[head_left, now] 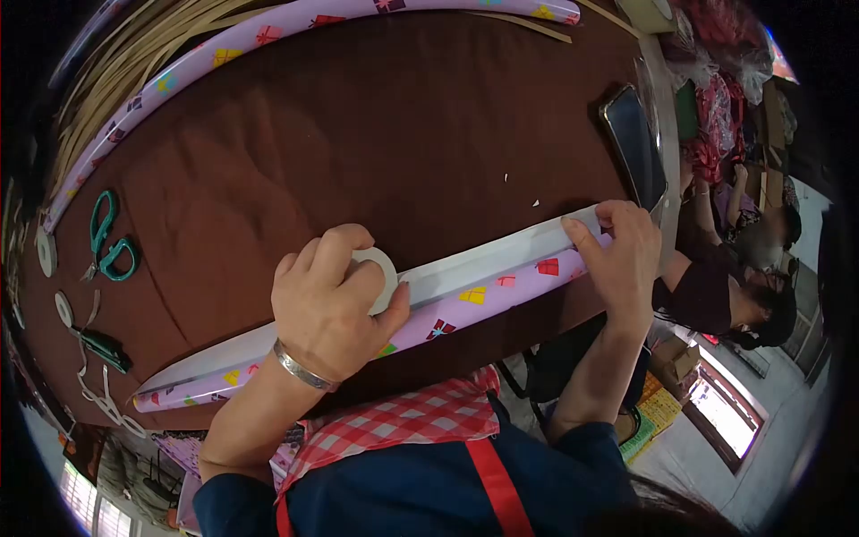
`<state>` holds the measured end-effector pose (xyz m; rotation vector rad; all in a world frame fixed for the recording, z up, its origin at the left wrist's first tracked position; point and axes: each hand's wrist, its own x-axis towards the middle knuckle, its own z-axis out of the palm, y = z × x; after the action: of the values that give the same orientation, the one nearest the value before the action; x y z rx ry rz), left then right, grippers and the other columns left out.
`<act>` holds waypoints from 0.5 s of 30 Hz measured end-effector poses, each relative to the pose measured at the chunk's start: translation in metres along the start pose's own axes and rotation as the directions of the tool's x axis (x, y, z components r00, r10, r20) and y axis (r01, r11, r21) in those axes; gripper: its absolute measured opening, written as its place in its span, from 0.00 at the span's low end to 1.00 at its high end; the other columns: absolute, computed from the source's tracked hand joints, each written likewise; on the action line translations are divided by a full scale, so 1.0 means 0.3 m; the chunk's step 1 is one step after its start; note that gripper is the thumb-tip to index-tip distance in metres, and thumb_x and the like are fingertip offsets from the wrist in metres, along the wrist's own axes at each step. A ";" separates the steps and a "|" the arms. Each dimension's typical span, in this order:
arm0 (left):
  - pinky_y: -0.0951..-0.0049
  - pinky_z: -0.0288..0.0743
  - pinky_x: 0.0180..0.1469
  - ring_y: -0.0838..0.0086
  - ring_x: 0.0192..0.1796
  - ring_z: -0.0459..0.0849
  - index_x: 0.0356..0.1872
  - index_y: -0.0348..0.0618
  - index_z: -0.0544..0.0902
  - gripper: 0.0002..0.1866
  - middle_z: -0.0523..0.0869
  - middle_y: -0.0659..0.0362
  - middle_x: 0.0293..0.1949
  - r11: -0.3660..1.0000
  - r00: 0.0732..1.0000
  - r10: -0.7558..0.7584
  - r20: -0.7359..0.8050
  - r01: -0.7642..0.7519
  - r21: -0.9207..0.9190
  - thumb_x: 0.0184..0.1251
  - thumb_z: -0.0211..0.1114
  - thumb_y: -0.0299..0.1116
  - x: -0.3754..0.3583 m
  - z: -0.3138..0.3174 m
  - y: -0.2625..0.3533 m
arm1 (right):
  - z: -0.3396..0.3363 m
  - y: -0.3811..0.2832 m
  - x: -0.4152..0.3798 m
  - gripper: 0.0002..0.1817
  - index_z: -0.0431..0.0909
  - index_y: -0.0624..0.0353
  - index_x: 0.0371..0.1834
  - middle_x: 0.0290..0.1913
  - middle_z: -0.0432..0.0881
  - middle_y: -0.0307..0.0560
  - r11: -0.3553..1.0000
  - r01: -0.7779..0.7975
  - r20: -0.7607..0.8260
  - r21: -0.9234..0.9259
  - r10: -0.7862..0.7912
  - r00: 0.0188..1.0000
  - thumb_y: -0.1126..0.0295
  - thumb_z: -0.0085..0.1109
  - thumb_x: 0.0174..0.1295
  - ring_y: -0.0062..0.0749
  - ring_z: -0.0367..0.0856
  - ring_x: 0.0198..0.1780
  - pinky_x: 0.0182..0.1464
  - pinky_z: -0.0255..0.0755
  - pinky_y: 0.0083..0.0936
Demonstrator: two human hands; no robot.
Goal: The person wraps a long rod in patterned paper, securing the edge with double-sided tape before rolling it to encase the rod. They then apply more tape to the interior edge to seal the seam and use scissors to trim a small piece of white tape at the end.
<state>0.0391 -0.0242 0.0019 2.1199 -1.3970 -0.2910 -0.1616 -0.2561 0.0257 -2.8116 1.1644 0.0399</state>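
Across the front of the table lies a lilac wrapping paper (528,279) printed with small gift boxes, partly rolled, its white inner side (501,255) showing along the upper edge. Around a pale roll of tape (386,273), the fingers of my left hand (327,304) are closed, right over the paper near its middle. A silver bracelet (300,369) circles that wrist. Toward the right end, my right hand (626,255) pinches the paper's edge between thumb and fingers. Whether a strip of tape runs between the hands is hard to make out.
A second long lilac roll (268,38) curves along the back beside brown strips (170,40). Teal-handled scissors (116,259), a dark green stapler (106,351) and a small roll (64,310) lie left. A phone (633,143) rests right; people (729,300) sit beyond.
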 end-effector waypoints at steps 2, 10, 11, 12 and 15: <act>0.65 0.73 0.33 0.63 0.35 0.81 0.17 0.44 0.76 0.14 0.81 0.56 0.41 1.000 1.000 -0.005 0.006 0.005 0.003 0.37 0.76 0.30 -0.001 0.002 0.001 | -0.002 -0.005 -0.004 0.23 0.80 0.59 0.36 0.34 0.79 0.45 1.000 0.009 0.004 -0.025 -0.009 1.000 0.48 0.68 0.55 0.41 0.76 0.40 0.45 0.65 0.38; 0.65 0.72 0.33 0.64 0.35 0.82 0.17 0.45 0.76 0.14 0.81 0.56 0.40 1.000 1.000 -0.009 0.008 0.009 0.019 0.36 0.76 0.32 0.002 -0.001 0.005 | 0.031 -0.129 -0.077 0.17 0.80 0.60 0.38 0.46 0.79 0.52 0.900 0.376 -0.147 0.219 -0.351 0.925 0.62 0.73 0.51 0.48 0.78 0.49 0.52 0.69 0.41; 0.65 0.72 0.33 0.64 0.36 0.82 0.17 0.45 0.76 0.14 0.81 0.57 0.40 1.000 1.000 -0.011 0.011 0.011 0.017 0.36 0.76 0.31 0.001 -0.001 0.005 | 0.051 -0.154 -0.105 0.19 0.79 0.60 0.40 0.49 0.79 0.53 0.855 0.435 -0.168 0.283 -0.403 0.900 0.63 0.73 0.49 0.49 0.77 0.53 0.56 0.72 0.42; 0.65 0.72 0.33 0.64 0.36 0.82 0.17 0.45 0.76 0.13 0.81 0.57 0.40 1.000 1.000 -0.013 0.015 0.013 0.015 0.36 0.76 0.31 0.000 0.000 0.004 | 0.050 -0.186 -0.111 0.19 0.79 0.60 0.41 0.50 0.79 0.53 0.809 0.478 -0.141 0.342 -0.459 0.877 0.63 0.73 0.49 0.48 0.77 0.54 0.56 0.73 0.42; 0.64 0.72 0.33 0.64 0.35 0.82 0.17 0.45 0.76 0.13 0.81 0.57 0.40 1.000 1.000 -0.013 0.002 0.013 -0.004 0.36 0.76 0.32 0.000 0.004 0.002 | 0.053 -0.259 -0.143 0.21 0.79 0.63 0.43 0.53 0.79 0.55 0.715 0.557 -0.091 0.422 -0.578 0.811 0.63 0.73 0.49 0.49 0.78 0.56 0.55 0.75 0.43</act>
<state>0.0381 -0.0248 0.0013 2.1272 -1.3828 -0.3004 -0.1368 -0.1698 0.0187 -2.5988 0.1958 -0.1764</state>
